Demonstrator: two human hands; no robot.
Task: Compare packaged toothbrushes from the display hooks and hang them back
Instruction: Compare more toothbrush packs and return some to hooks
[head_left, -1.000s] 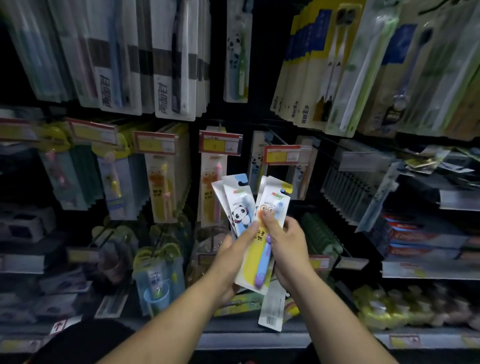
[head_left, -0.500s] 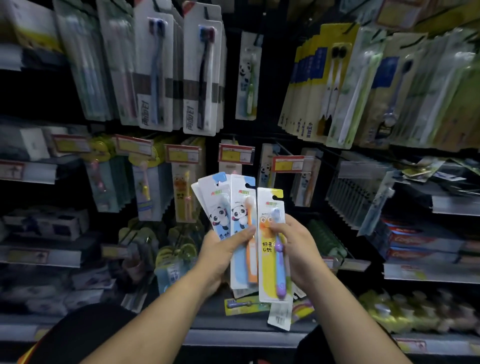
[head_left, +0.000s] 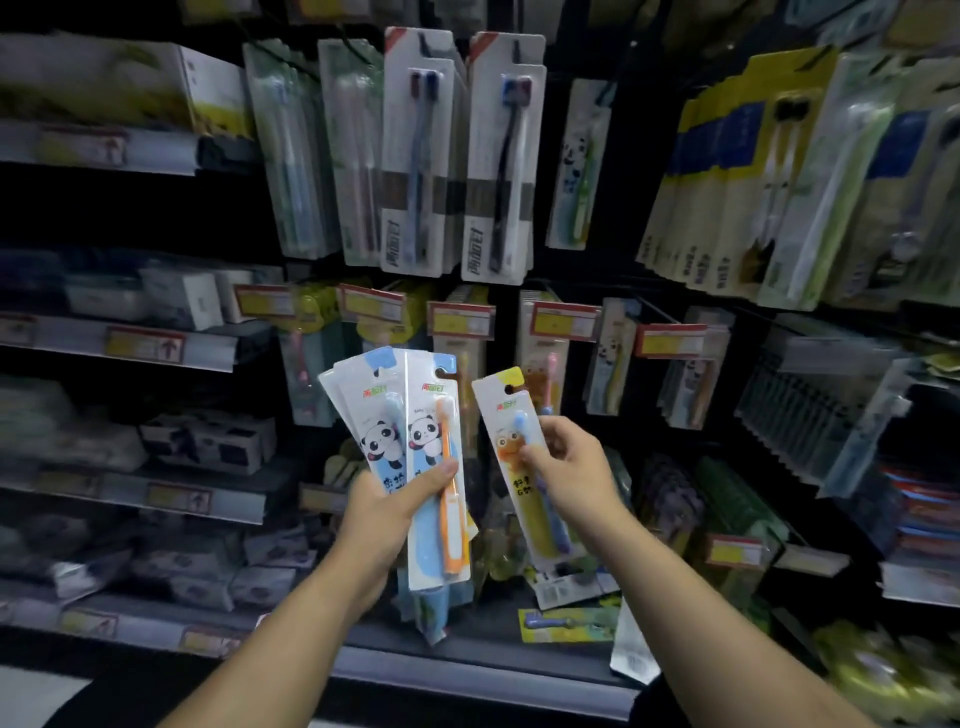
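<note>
Centre of frame: the left hand (head_left: 387, 512) grips a fan of panda toothbrush packs (head_left: 382, 441), thumb pressed across the front card. The right hand (head_left: 571, 467) pinches a yellow-carded toothbrush pack (head_left: 506, 413) just beside the fan. The fan may slip and scatter, and the light pinch may let the single pack swivel and drop.

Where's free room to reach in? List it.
Free-looking: the dark gap between the top-row panda pack and the yellow packs; the bare shelf left of the flat pack. Crowded: the tagged hooks in the middle row.
</note>
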